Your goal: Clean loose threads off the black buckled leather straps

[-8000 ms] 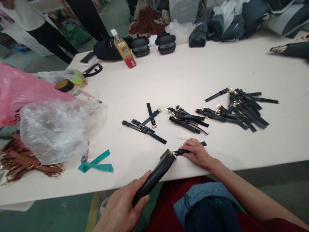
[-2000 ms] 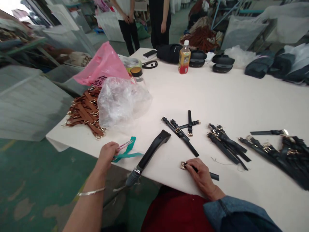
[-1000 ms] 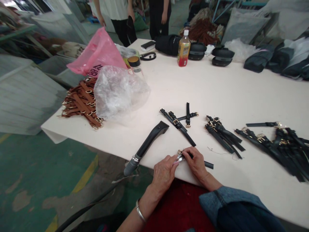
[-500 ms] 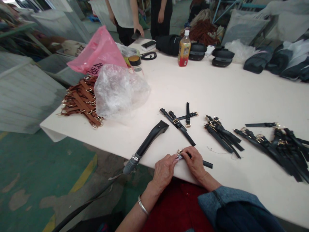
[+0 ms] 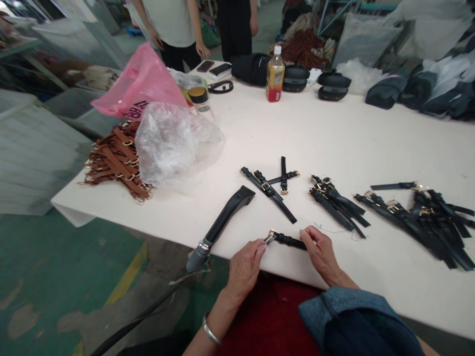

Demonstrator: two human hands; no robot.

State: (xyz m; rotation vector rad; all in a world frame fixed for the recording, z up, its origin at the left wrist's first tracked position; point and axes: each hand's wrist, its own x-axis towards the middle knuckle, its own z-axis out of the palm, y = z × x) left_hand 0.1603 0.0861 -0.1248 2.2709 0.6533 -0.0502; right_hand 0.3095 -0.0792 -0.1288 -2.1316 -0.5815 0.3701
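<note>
A short black strap [image 5: 288, 241] with a gold buckle lies near the table's front edge. My left hand [image 5: 244, 263] is closed in a pinch on a small pinkish snipping tool [image 5: 267, 240], whose tip touches the buckle end. My right hand [image 5: 322, 248] is curled, with its fingers pressing down on the strap's right end. A long black handled tool [image 5: 227, 216] with a hose lies just left of my hands, half over the edge.
Groups of black buckled straps lie beyond my hands [image 5: 270, 185] and to the right [image 5: 336, 200], with a large pile [image 5: 426, 217] further right. Brown straps [image 5: 115, 160], a clear plastic bag [image 5: 174, 141], a pink bag [image 5: 141, 84] and a bottle [image 5: 274, 81] stand left and back. People [image 5: 166, 24] stand at the far end.
My right hand has slid right along the strap, away from the buckle, uncovering most of its length. My left hand stays pinched at the buckle end.
</note>
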